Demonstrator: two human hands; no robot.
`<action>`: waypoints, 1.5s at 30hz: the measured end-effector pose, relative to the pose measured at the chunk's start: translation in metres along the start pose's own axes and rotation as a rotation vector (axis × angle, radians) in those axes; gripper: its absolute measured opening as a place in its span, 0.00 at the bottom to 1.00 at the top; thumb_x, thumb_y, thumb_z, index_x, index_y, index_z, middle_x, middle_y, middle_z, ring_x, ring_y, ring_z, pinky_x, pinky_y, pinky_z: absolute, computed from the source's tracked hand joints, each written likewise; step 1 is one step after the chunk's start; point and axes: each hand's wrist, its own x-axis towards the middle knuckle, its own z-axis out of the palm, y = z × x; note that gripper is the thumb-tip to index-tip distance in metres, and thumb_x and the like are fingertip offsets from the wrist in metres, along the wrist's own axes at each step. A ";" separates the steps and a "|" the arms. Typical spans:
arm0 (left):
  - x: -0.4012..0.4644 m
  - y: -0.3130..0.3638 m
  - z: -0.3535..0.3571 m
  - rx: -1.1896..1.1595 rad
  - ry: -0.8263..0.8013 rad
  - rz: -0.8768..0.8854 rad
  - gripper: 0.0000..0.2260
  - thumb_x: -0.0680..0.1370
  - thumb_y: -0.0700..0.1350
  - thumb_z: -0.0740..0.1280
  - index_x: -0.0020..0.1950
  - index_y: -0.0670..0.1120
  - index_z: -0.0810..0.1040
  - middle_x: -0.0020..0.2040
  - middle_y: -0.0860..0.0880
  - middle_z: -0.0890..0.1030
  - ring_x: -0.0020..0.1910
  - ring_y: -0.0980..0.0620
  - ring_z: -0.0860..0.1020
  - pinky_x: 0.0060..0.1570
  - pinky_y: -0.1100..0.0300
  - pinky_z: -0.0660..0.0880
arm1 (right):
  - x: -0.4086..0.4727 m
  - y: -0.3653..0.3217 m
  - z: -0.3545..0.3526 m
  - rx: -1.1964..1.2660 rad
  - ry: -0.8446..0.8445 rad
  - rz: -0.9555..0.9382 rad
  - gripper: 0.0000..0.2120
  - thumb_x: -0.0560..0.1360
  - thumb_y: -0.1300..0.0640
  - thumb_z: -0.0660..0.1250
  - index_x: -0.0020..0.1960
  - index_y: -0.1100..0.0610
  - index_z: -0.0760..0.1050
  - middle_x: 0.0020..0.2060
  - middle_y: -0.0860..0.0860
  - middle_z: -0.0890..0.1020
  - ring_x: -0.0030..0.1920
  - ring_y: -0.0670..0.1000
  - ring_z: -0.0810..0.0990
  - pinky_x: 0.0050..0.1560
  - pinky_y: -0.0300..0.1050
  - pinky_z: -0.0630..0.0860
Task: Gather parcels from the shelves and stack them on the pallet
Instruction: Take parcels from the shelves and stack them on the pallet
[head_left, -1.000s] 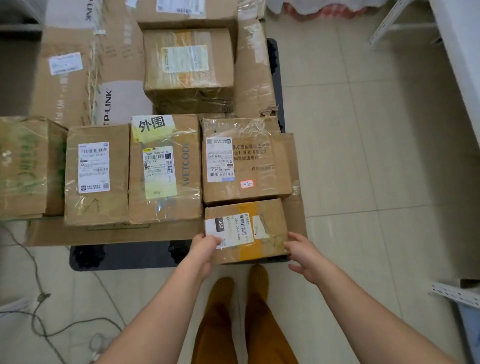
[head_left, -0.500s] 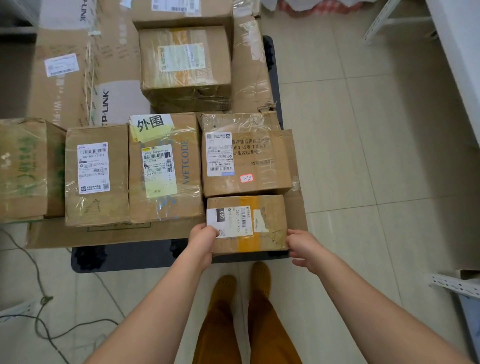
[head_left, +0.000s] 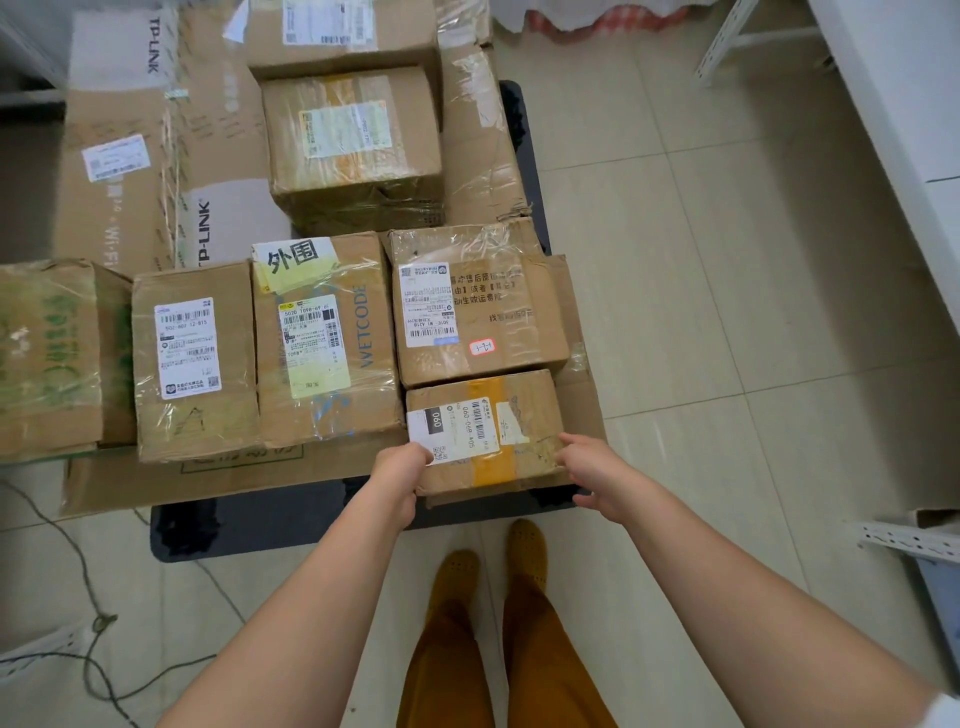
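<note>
Cardboard parcel (head_left: 483, 431), lower centre: pushed flush against neighbouring box (head_left: 478, 306) on pallet (head_left: 249, 525). Left hand (head_left: 402, 475) gripping corner; right hand (head_left: 592, 475) loosened, fingers relaxed. Placement judged near complete.

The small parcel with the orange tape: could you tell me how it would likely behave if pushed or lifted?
The small parcel is a flat-sided cardboard box, so it should slide rather than roll. Low and wide, it seems unlikely to tip. Its glossy tape may feel slippery, and its size suggests it is fairly light.
</note>
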 end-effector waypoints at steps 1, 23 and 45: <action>-0.006 0.001 0.000 -0.003 0.012 0.007 0.16 0.82 0.36 0.59 0.70 0.38 0.69 0.68 0.40 0.75 0.64 0.43 0.74 0.54 0.56 0.68 | -0.003 -0.001 0.000 0.004 0.016 -0.008 0.22 0.82 0.63 0.56 0.75 0.53 0.64 0.69 0.55 0.71 0.70 0.56 0.68 0.68 0.54 0.68; -0.251 0.098 0.011 0.119 -0.371 0.447 0.05 0.81 0.38 0.60 0.53 0.40 0.76 0.47 0.43 0.79 0.45 0.46 0.79 0.48 0.53 0.76 | -0.232 -0.044 -0.081 0.438 0.229 -0.457 0.15 0.81 0.57 0.61 0.65 0.60 0.75 0.54 0.56 0.79 0.51 0.54 0.79 0.50 0.45 0.76; -0.642 -0.115 0.254 0.527 -1.228 0.727 0.07 0.81 0.40 0.62 0.53 0.44 0.79 0.47 0.48 0.82 0.46 0.49 0.80 0.46 0.58 0.76 | -0.542 0.249 -0.308 1.079 0.983 -0.980 0.11 0.81 0.55 0.61 0.53 0.59 0.80 0.47 0.53 0.85 0.45 0.49 0.82 0.51 0.43 0.79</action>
